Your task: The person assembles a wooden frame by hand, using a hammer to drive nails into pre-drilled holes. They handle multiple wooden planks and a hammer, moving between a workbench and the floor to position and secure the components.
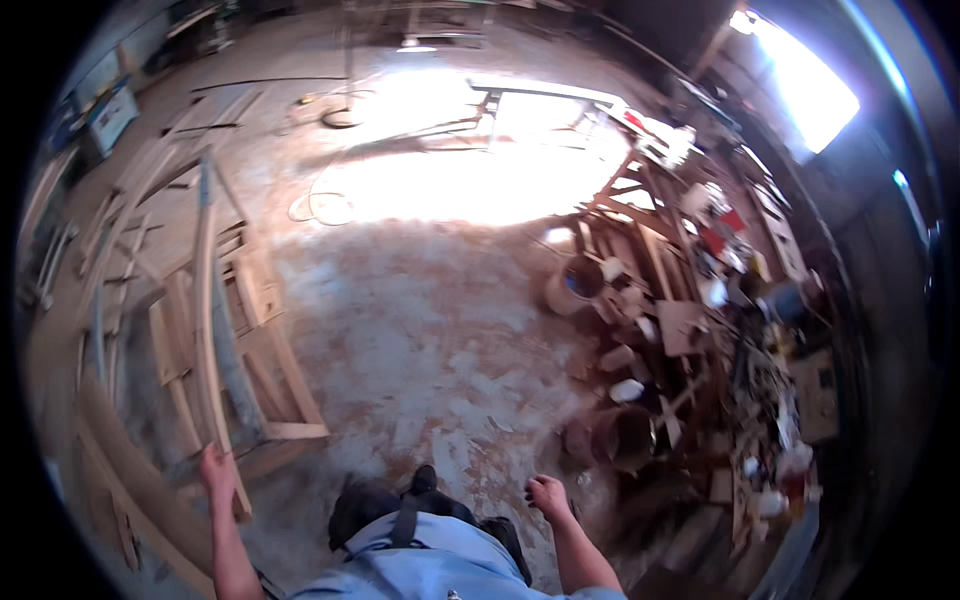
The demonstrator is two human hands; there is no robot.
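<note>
My left hand [215, 470] is at the left edge of a long, narrow wooden board [206, 300], close to its near end. Its fingers look closed on that edge, though they are somewhat blurred. The board stretches away from me over wooden frames [290, 375] with crosspieces, lying on the left side. My right hand [547, 496] hangs out over the floor, its fingers curled in, and nothing shows in it. It is apart from the brown bucket [622, 438] to its right.
Long timbers [145, 490] lie at the near left. On the right, a cluttered heap holds another bucket [575, 284], wood scraps and containers. Farther off, a long bench [545, 90] stands by a sunlit patch. A thin looped cord [325, 208] lies on the dusty concrete floor [400, 300].
</note>
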